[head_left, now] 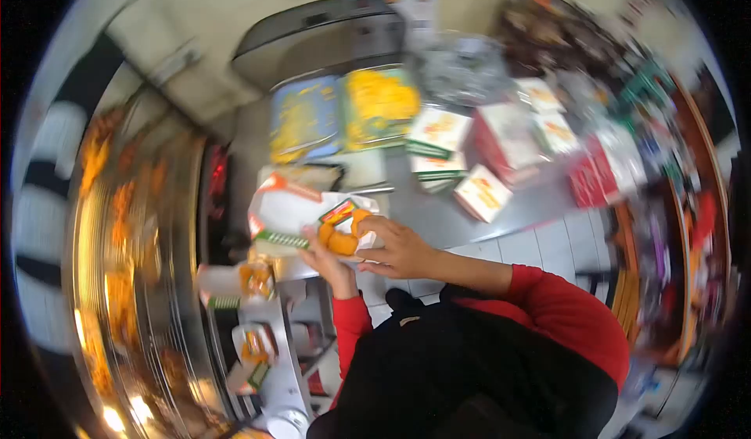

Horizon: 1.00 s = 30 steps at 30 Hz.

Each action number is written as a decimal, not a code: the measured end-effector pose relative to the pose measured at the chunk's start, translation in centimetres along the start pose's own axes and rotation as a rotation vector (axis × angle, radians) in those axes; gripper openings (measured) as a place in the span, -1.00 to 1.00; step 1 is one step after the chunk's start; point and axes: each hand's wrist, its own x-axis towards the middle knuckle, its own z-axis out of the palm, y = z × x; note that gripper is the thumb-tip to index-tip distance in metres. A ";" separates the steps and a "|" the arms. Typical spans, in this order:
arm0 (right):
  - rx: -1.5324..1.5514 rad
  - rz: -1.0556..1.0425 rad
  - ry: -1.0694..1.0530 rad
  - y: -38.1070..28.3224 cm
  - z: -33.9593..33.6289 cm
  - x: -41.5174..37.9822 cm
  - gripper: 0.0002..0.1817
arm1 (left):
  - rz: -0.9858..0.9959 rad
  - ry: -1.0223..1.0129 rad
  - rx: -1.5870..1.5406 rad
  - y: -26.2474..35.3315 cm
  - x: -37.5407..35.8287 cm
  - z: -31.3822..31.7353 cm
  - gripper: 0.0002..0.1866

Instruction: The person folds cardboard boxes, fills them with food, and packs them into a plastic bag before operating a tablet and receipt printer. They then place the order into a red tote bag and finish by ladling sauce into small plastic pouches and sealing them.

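An open white takeaway box (285, 211) with green and orange printed edges is held over the counter's front edge. My left hand (328, 263) grips its near side from below, thumb at the rim. Inside lie golden-orange fried pieces (340, 241) and a small red, yellow and green sachet (338, 212). My right hand (397, 250) is at the box's right side, its fingers curled against another fried piece (360, 222). The thumb sits lower, apart from the fingertips; blur hides the exact contact.
Trays of yellow food (382, 99) stand at the back of the metal counter (422, 208). Printed boxes (483, 193) are stacked to the right, near plastic bags (461, 71). A lit display cabinet (129, 283) borders the left. Filled boxes (254, 345) sit on a lower shelf.
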 end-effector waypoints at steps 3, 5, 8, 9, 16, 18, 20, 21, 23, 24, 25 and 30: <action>-0.016 0.414 0.239 0.1 -6.8 -3.6 -0.40 | 0.012 -0.225 0.049 -3.5 -3.5 4.1 -0.42; 0.258 0.750 0.426 1.1 -9.0 -5.3 -0.35 | 0.069 -0.363 0.146 -5.9 -6.5 6.9 -0.40; 0.228 0.806 0.434 4.2 -10.6 -9.5 -0.42 | 0.148 -0.527 0.149 -8.3 -10.3 11.2 -0.37; 0.188 0.823 0.443 5.0 -11.7 -10.5 -0.45 | 0.166 -0.580 0.118 -9.1 -11.7 12.9 -0.35; -0.081 0.942 0.008 14.7 -15.0 -16.3 -0.52 | 0.531 -0.614 0.643 -16.5 -11.7 16.3 -0.27; -0.153 0.719 0.177 14.7 -16.5 -14.7 -0.53 | 0.619 -0.585 0.600 -16.0 -11.2 17.0 -0.32; -0.271 0.713 0.237 14.4 -16.7 -12.3 -0.60 | 0.444 -0.716 0.563 -14.5 -10.7 17.7 -0.33; -0.287 0.726 0.198 15.0 -16.2 -12.1 -0.60 | 0.419 -0.752 0.516 -15.3 -9.8 16.9 -0.33; -0.322 0.737 0.121 17.0 -15.8 -12.1 -0.58 | 0.379 -0.817 0.408 -17.2 -7.2 15.5 -0.31; -0.275 0.634 0.267 17.4 -16.0 -13.1 -0.76 | 0.479 -1.001 0.531 -16.9 -6.0 14.5 -0.31; -0.221 0.559 0.241 17.8 -16.4 -14.3 -0.77 | 0.579 -1.179 0.657 -16.0 -5.2 13.2 -0.30; -0.195 0.336 0.276 16.2 -16.6 -19.4 -0.64 | 1.063 -1.638 1.074 -11.9 -8.7 13.6 -0.27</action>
